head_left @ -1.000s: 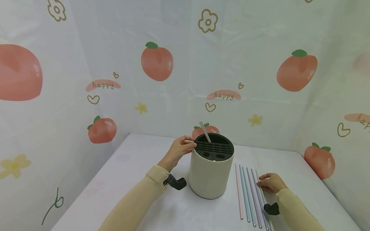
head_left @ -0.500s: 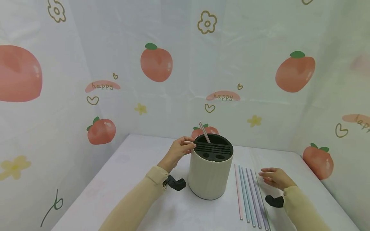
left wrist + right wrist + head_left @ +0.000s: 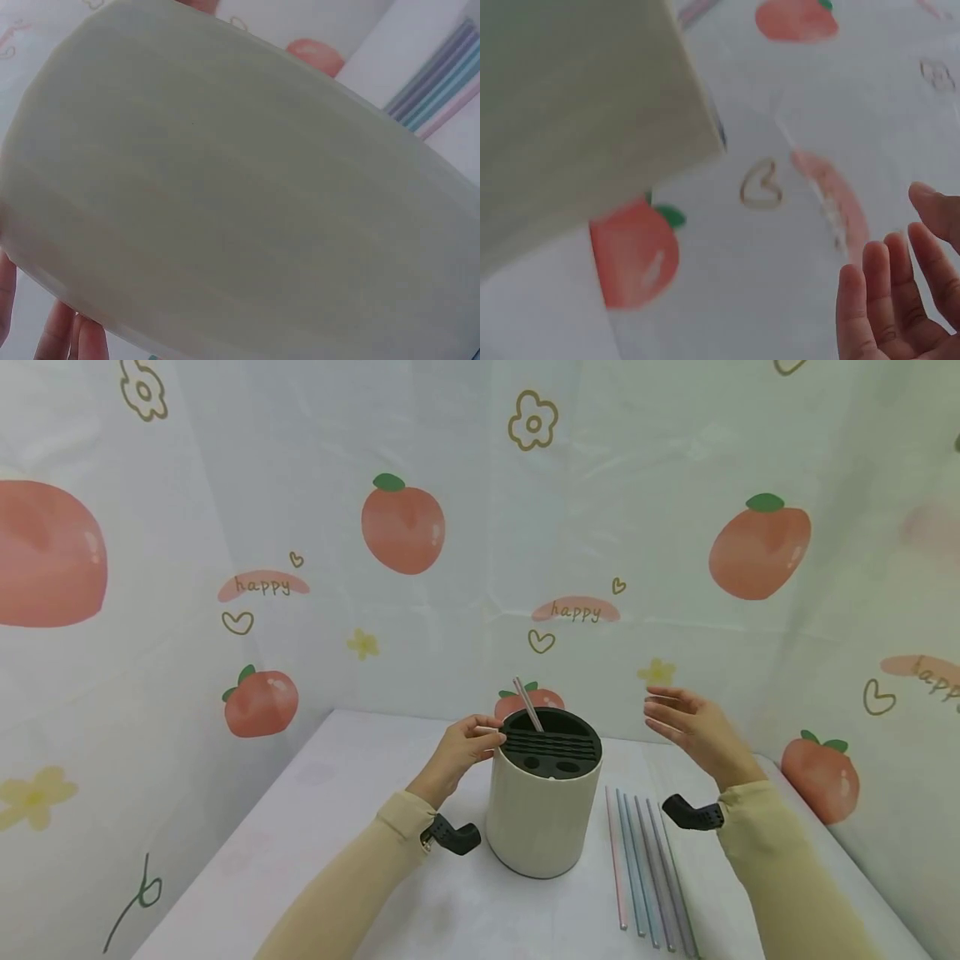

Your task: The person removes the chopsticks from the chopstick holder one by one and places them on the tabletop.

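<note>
A cream cylindrical utensil holder (image 3: 536, 822) with a black slotted top (image 3: 551, 745) stands upright mid-table. A thin pinkish stick (image 3: 528, 703) leans out of its large rear opening. My left hand (image 3: 461, 747) touches the left side of the rim, thumb in front and fingers behind; the left wrist view has its fingertips (image 3: 91, 339) along the holder's wall. Raised over the table's right side, my right hand (image 3: 693, 722) holds nothing, its fingers (image 3: 877, 277) extended and apart. Several slender pastel sticks (image 3: 637, 860) lie side by side to the holder's right.
A white cloth covers the table (image 3: 315, 793). Behind and beside it hangs a white curtain (image 3: 465, 635) printed with peaches, hearts and flowers. A black wrist device (image 3: 456, 837) sits on the left wrist, another (image 3: 692, 814) on the right.
My right hand has left the rightmost stick and risen above the table, moving back. The sticks still lie in their row. The left hand stays at the holder's rim.
</note>
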The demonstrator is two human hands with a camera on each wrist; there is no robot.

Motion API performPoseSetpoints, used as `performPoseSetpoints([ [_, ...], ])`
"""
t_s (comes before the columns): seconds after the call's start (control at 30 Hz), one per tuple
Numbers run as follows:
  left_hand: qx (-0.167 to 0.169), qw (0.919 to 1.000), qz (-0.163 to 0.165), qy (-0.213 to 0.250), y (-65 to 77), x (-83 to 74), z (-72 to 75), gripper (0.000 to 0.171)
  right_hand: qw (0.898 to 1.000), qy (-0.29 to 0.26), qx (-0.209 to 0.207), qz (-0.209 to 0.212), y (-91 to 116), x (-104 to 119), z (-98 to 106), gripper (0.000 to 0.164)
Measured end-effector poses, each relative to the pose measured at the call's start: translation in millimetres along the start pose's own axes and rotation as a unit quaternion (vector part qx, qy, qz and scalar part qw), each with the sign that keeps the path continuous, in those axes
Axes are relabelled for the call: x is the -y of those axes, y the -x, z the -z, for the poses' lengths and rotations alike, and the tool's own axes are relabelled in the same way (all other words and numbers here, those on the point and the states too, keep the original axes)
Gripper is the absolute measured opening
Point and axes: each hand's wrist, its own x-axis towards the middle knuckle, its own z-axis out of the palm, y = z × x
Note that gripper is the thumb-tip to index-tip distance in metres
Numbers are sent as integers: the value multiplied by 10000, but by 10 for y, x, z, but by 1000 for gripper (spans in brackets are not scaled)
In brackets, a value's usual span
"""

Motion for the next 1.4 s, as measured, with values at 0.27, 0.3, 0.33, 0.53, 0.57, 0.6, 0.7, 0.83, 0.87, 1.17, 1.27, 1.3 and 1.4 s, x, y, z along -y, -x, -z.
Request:
performPoseSetpoints([
  [0.27, 75, 10000, 16, 52, -6, 2, 19, 26, 9975, 630, 234, 202, -313, 74, -650, 23],
  [0.3, 79, 10000, 16, 43, -8, 3, 20, 26, 9963, 804, 232, 205, -350, 59, -708, 24],
  [0.33, 85, 10000, 17, 40, -10, 4, 20, 27, 9948, 968, 242, 214, -387, 42, -758, 26],
  [0.53, 97, 9999, 13, 24, -11, 1, 12, 28, 9841, 1724, 376, 197, -574, -45, -961, 39],
  [0.57, 96, 10000, 13, 23, -14, 5, 10, 28, 9817, 1847, 430, 180, -597, -53, -982, 40],
  [0.6, 107, 9999, 32, 36, -19, 6, 9, 28, 9793, 1954, 495, 168, -619, -62, -998, 40],
  [0.7, 93, 9999, 65, 49, -31, 13, 1, 27, 9722, 2216, 748, 119, -668, -77, -1032, 40],
  [0.83, 82, 9999, 73, 71, -30, 6, -5, 27, 9647, 2441, 985, 48, -701, -76, -1061, 37],
  [0.87, 90, 9999, 69, 76, -27, 3, -4, 26, 9635, 2473, 1028, 12, -703, -70, -1071, 37],
  [1.17, 33, 10000, 18, -12, 5, -28, -6, 26, 9607, 2368, 1443, -130, -730, -90, -1098, 33],
  [1.27, 4, 10000, 24, -35, -1, -16, -3, 26, 9620, 2313, 1448, -100, -729, -96, -1104, 33],
  [1.3, 14, 10000, 40, -29, -5, -15, 0, 27, 9624, 2291, 1454, -84, -730, -99, -1105, 32],
  [1.4, 39, 10000, 80, -10, -21, -5, 9, 27, 9654, 2214, 1377, -79, -730, -103, -1112, 30],
])
